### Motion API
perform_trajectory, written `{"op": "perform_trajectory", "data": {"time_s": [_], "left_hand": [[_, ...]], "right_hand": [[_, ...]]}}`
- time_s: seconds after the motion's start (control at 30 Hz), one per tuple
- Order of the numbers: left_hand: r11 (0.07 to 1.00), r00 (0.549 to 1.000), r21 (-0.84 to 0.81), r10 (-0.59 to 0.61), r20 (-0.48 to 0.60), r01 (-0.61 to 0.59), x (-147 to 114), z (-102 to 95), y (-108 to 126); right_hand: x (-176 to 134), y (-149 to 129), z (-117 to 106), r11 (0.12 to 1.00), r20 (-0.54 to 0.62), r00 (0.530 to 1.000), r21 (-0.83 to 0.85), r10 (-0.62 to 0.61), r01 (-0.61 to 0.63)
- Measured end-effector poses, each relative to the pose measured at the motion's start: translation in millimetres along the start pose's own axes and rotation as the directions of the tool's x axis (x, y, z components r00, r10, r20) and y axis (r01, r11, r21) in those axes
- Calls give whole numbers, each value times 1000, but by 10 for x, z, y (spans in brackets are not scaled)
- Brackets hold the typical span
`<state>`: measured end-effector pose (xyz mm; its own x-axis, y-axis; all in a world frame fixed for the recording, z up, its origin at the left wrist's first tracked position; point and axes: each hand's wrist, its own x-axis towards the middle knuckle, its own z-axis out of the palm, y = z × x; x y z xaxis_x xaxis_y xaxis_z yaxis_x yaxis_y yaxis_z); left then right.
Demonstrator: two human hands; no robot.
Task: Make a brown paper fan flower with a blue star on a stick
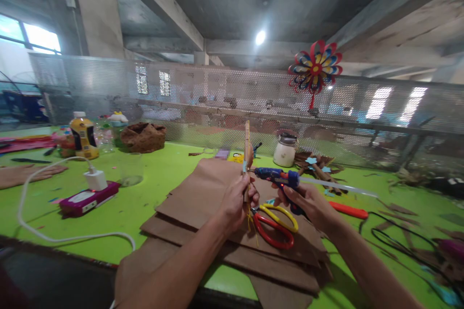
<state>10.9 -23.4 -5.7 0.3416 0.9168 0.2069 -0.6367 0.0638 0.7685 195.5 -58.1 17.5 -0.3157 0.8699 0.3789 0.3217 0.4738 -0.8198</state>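
My left hand (234,203) is closed around a thin brown card-like piece (247,141), held upright and seen nearly edge-on; its face is hidden. Yellow strands hang below it. In my right hand (308,203) is a blue hot glue gun (277,177) with a small red light and a long clear glue stick out of its back. The gun's nozzle points left, at or very close to the piece; contact is hard to tell. Below both hands, scissors (273,239) with red and yellow handles lie on stacked brown paper sheets (201,190).
On the green table (163,164) stand a purple power strip (90,198) with a white charger, a clear cup (131,169), a yellow bottle (83,135) and a white jar (285,150). Brown scraps (322,169) and a black cable (398,241) lie right. Behind is a mesh screen (224,87).
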Motion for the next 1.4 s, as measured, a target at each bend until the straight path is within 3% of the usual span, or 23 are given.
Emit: {"op": "perform_trajectory", "data": {"time_s": [0.33, 0.47, 0.57, 0.63, 0.8, 1.0, 1.13, 1.3, 1.4], "left_hand": [[1000, 1000, 6, 25, -12, -25, 11, -29, 51], [1000, 1000, 8, 30, -6, -30, 28, -56, 46], [999, 999, 22, 36, -1, -36, 34, -61, 40], [999, 999, 38, 37, -2, -37, 34, -55, 43], [998, 1000, 68, 10, 0, -10, 28, -44, 44], [994, 999, 105, -15, 31, 12, 10, -35, 4], [994, 999, 111, -13, 40, 8, 4, -34, -1], [989, 999, 145, -13, 30, 9, -2, -50, -4], [983, 999, 177, -47, 12, 45, -2, -47, -23]], "right_hand": [[1, -4, -9, 1000, -5, 1000, 23, -13, 13], [49, 75, -107, 1000, -140, 990, 15, -6, 8], [143, 268, -199, 982, -288, 956, -159, 55, -104], [202, 434, -239, 947, -344, 939, -303, -3, -108], [269, 725, -256, 861, -263, 965, -491, 0, -134], [469, 805, -335, 785, -99, 993, -610, 65, -113], [669, 872, -355, 726, -106, 991, -676, 76, -128], [704, 931, -272, 749, -121, 991, -651, 59, -125], [629, 918, -242, 769, -200, 980, -623, 21, -144]]}}
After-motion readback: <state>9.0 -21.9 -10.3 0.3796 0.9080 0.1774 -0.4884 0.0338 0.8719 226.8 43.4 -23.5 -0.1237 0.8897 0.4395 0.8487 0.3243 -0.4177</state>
